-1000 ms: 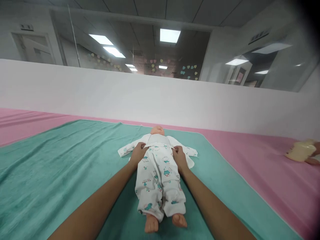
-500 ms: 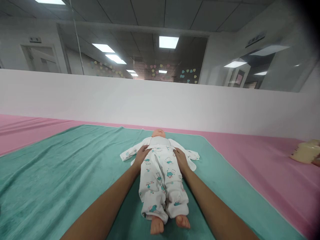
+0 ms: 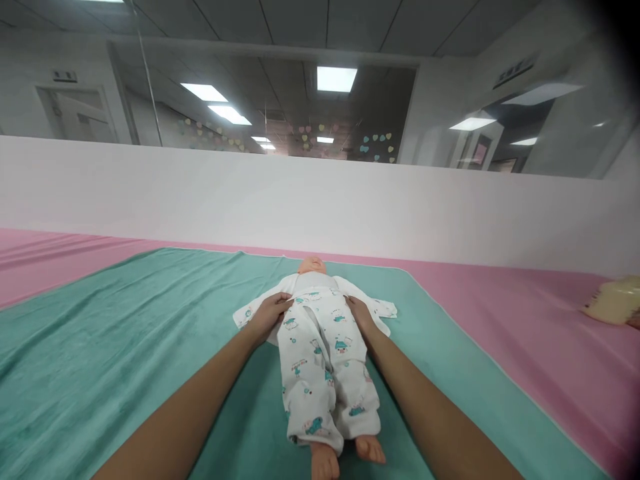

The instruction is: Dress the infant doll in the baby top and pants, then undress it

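Both the left hand [image 3: 270,315] and right hand [image 3: 361,313], slightly curled, touch the doll's [image 3: 313,265] trousers [image 3: 305,360] near the waist, grip unclear

your view looks out from your own head, facing forward and slightly down, from beyond the feet of the dressed doll [image 3: 306,350] and along it toward its head. your left hand [image 3: 270,316] and right hand [image 3: 361,315] sit mid-frame, arms reaching away from the lens; farther off, the white wall [image 3: 300,200] spans the view.
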`<state>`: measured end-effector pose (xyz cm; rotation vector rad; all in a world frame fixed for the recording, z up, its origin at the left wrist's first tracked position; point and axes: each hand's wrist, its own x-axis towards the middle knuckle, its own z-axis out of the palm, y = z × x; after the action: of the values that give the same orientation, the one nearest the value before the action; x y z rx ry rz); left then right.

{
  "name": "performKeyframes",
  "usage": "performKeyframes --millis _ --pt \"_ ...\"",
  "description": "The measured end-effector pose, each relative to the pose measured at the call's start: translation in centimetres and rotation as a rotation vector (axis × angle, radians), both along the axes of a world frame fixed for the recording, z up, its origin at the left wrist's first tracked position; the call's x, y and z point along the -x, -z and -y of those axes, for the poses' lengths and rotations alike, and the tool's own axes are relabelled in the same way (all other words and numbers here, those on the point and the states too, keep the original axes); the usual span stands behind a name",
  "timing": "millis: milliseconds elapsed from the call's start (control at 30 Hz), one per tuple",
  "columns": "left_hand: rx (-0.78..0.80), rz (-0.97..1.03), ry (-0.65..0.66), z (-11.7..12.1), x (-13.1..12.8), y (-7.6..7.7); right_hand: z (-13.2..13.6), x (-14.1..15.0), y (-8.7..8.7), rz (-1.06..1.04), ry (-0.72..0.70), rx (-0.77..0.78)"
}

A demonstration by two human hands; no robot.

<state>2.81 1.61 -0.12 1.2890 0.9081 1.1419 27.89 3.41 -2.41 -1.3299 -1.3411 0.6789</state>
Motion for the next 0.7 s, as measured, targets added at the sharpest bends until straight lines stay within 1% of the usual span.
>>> performKeyframes --millis 100,167,233,267,333,400,500,600,700 --pt "0.109 -0.010 0.185 0.7 1.1 -0.7 1.1 -0.2 -0.2 -0.024 -0.100 0.046" --pt "0.157 -0.031 0.267 1.3 1.4 -1.2 1.9 -0.2 -0.3 -0.117 -0.217 0.130" --pt "0.177 -0.033 0.294 1.8 1.5 -1.5 2.6 -0.1 -0.4 -0.272 -0.353 0.230" --pt "0.181 -0.029 0.295 2.0 1.4 -1.5 2.8 -0.1 -0.5 -0.350 -0.415 0.256" --pt "0.181 -0.016 0.299 2.3 1.2 -1.4 3.2 -0.1 -0.6 -0.453 -0.495 0.238" --pt "0.179 -0.002 0.304 2.3 1.1 -1.1 3.4 -0.1 -0.7 -0.489 -0.545 0.202" --pt "0.191 0.037 0.310 2.2 1.1 -0.7 3.6 -0.2 -0.8 -0.480 -0.551 0.202" --pt "0.222 0.130 0.340 1.8 1.2 -0.3 3.8 -0.3 -0.9 -0.481 -0.543 0.193" --pt "0.246 0.208 0.366 1.5 1.5 -0.1 4.1 -0.5 -1.1 -0.494 -0.602 0.199"
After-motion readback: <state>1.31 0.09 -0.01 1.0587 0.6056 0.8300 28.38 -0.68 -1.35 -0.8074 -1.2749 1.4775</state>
